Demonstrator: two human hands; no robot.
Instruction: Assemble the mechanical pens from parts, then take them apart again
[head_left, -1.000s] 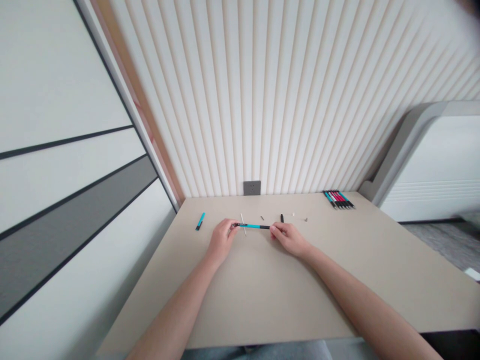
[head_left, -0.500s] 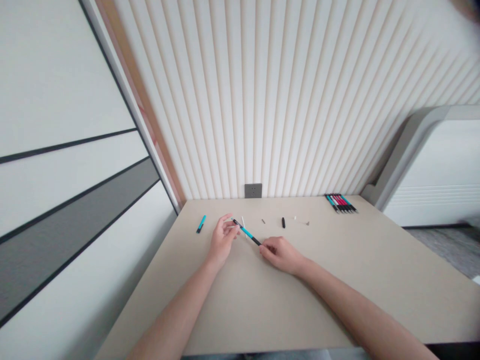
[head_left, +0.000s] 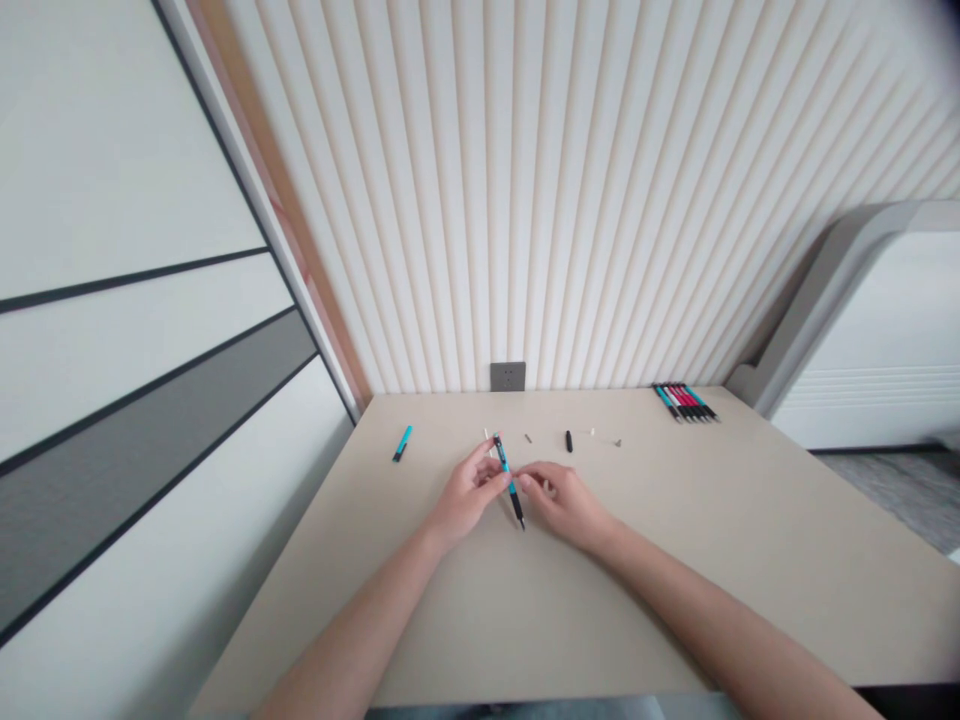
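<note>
A turquoise and black pen is held tilted above the table, its metal tip pointing down toward me and its black clip end away. My left hand pinches the barrel between thumb and fingers. From the other side, my right hand is closed with its fingertips at the middle of the same pen. Just behind my left hand lies a thin white stick, partly covered. Farther left rests a turquoise barrel piece with a black clip.
Along the back of the table lie a small dark spring-like piece, a black grip sleeve, a tiny white piece and a small metal tip. Several pens sit in a row at the back right. A socket is on the wall.
The pen has swung steeper and moved right, its tip now nearer me. My right hand has shifted from the pen's tip end to its middle, and my left hand has moved right.
</note>
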